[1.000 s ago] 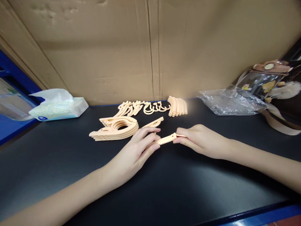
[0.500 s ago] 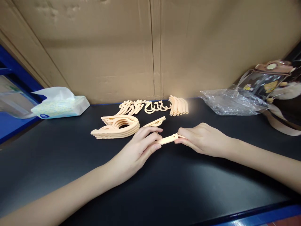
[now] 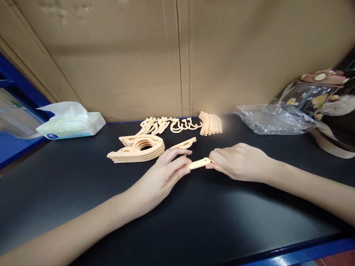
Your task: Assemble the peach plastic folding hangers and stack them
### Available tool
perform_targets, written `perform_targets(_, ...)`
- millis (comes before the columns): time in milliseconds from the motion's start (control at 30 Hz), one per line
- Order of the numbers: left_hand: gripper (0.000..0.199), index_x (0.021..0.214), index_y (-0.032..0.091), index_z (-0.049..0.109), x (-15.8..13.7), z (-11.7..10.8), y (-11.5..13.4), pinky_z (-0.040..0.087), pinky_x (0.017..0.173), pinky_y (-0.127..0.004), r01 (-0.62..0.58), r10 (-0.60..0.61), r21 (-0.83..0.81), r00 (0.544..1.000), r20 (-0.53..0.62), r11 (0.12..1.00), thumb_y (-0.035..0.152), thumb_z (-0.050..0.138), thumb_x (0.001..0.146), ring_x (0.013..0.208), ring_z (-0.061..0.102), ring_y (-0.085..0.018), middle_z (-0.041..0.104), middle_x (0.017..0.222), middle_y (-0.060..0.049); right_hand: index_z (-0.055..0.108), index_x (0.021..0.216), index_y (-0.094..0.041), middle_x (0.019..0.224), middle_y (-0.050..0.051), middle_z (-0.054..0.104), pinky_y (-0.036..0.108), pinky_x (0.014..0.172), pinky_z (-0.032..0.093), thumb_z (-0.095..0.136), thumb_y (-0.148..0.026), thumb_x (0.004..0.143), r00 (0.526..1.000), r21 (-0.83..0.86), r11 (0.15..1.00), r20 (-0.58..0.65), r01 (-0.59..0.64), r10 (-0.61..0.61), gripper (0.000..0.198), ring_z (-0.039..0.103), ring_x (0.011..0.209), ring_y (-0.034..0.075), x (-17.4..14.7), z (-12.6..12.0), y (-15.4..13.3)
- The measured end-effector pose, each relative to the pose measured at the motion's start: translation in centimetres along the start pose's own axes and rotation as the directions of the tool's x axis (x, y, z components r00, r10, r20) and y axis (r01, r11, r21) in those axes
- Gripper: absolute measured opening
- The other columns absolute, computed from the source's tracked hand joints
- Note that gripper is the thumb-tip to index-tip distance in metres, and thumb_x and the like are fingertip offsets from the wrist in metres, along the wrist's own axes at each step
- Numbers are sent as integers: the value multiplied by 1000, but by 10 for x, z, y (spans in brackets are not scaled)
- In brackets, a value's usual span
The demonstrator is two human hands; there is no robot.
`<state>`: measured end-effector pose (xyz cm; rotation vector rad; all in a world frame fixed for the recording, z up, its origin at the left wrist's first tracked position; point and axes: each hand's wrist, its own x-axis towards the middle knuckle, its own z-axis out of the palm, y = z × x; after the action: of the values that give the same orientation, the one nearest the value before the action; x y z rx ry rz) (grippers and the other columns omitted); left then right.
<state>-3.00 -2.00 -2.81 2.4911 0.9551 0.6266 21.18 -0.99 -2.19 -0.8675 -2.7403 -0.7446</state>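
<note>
Between the bench's (image 3: 177,221) front and back edges, the left hand (image 3: 162,175) and right hand (image 3: 241,162) pinch a peach strip (image 3: 198,163) endwise, probably light, stiff plastic best held there.

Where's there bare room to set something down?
Bare table: the front, between left arm and right arm; left side, between tissue box and left arm; a smaller gap between tubes and bag. Crowded: back middle, with stack, hooks and tubes; back right, with bag and bottle; and around the held strip.
</note>
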Motion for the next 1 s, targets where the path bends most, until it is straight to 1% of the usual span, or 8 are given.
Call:
perform_targets(200, 23, 104, 21, 58, -1, 0, 0, 35, 107, -37, -4, 4, 3, 1000, -2, 1000, 23, 36, 97, 123, 44, -22, 48, 131, -6, 52, 71, -17, 56, 1, 54, 30, 44, 16, 19, -33, 101, 999, -83, 996, -12, 44, -45, 47, 42, 41, 10, 0, -1, -1)
perform_targets(300, 23, 104, 21, 58, -1, 0, -1, 34, 107, -37, -9, 9, 5, 1000, -1, 1000, 23, 36, 97, 124, 43, -21, 48, 131, -6, 51, 69, -17, 56, 0, 53, 30, 45, 17, 23, -31, 101, 996, -129, 989, -51, 67, -74, 45, 42, 42, 11, 1, -1, -1)
perform_targets(467, 22, 104, 21, 57, 0, 0, -2, 32, 108, -33, -11, 11, 10, 1000, 13, 1000, 24, 36, 98, 124, 43, -19, 47, 131, -5, 50, 68, -18, 57, -1, 52, 29, 46, 22, 27, -31, 100, 989, -173, 981, -101, 92, -111, 41, 43, 45, 12, 1, -3, 0)
perform_targets(667, 23, 107, 21, 58, -1, 1, -3, 33, 108, -32, -15, 14, 22, 1000, 13, 1000, 24, 37, 98, 124, 43, -19, 47, 131, -5, 50, 70, -18, 60, 0, 53, 28, 50, 26, 30, -33, 99, 988, -132, 986, -97, 104, -117, 38, 45, 50, 12, 1, -4, 1)
perform_targets(800, 23, 108, 20, 58, -1, 2, -4, 33, 107, -31, -22, 22, 37, 1000, 11, 999, 25, 38, 98, 124, 43, -18, 47, 131, -5, 51, 72, -18, 61, -1, 54, 28, 52, 28, 31, -33, 98, 991, -87, 992, -94, 90, -98, 37, 47, 52, 13, 1, -4, 1)
perform_targets(1000, 23, 109, 19, 57, -1, 2, -5, 33, 108, -32, -38, 38, 40, 999, 8, 998, 23, 38, 98, 124, 43, -19, 47, 131, -7, 52, 72, -17, 62, -1, 56, 28, 51, 26, 30, -33, 98, 992, -36, 996, -95, 85, -88, 38, 48, 51, 12, 1, -2, 1)
